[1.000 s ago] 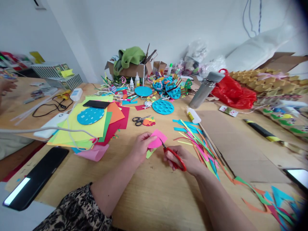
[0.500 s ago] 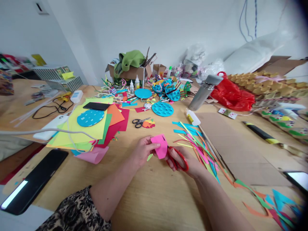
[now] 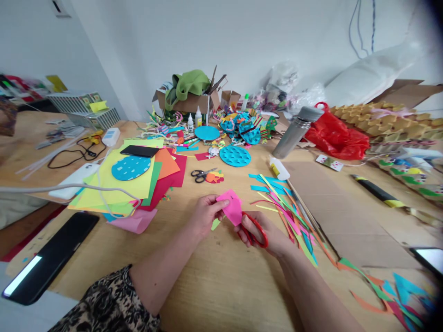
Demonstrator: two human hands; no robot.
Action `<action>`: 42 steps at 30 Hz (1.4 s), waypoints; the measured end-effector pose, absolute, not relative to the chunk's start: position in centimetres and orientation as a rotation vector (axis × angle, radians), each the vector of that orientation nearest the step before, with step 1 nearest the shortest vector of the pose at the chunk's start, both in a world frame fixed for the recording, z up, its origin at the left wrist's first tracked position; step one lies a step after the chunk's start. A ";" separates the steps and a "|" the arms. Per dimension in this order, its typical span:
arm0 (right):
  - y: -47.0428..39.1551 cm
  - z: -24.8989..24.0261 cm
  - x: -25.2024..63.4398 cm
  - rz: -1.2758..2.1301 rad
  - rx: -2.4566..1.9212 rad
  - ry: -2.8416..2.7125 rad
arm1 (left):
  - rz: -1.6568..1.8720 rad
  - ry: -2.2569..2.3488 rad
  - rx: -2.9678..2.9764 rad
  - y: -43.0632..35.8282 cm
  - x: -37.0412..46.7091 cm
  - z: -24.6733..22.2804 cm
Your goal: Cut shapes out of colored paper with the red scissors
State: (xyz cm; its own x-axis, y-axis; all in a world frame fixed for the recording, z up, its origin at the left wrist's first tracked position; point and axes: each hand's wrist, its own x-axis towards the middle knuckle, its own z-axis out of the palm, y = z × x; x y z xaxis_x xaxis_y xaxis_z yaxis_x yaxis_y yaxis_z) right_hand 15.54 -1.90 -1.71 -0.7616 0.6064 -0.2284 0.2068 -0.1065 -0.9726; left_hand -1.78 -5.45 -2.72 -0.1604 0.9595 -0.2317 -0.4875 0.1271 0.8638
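Observation:
Over the middle of the table, my left hand (image 3: 207, 213) pinches a small piece of pink paper (image 3: 232, 211) between thumb and fingers. My right hand (image 3: 265, 230) grips red-handled scissors (image 3: 262, 236) with fingers through the loops. The scissors meet the paper's right edge; the paper hides most of their blades. Just below the left fingers shows a light green scrap (image 3: 216, 223). Farther off lie black-handled scissors (image 3: 201, 174) beside an orange and red paper cutout (image 3: 213, 177).
Coloured sheets (image 3: 138, 189) with a phone (image 3: 139, 151) on top lie left. Paper strips (image 3: 290, 207) and flat cardboard (image 3: 342, 212) are right, near a glue bottle (image 3: 278, 168) and a leaning grey bottle (image 3: 296, 131). A large phone (image 3: 51, 258) rests at front left.
The pink paper has turned and tilted in my left hand. The red scissors have shifted slightly, now lower along its right edge. The whole view has moved a little.

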 end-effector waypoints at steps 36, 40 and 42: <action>-1.9 -0.9 15.1 2.066 -0.955 -1.873 | 1.448 1.061 0.585 -5.4 -1.5 -3.3; -1.9 -0.8 15.1 2.080 -0.997 -1.876 | 1.442 1.068 0.606 -5.4 -1.4 -3.5; -1.8 -0.9 15.1 2.091 -0.978 -1.904 | 1.439 1.055 0.578 -5.5 -1.3 -3.4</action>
State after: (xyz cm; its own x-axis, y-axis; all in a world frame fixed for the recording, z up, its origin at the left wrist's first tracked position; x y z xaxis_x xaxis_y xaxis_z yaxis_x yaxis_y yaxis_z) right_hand 15.14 -1.76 -0.94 -0.7763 0.5179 -0.3595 0.3096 -0.1835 -0.9330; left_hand -1.31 -5.46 -3.38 -0.1765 0.9573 -0.2289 -0.5066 0.1111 0.8550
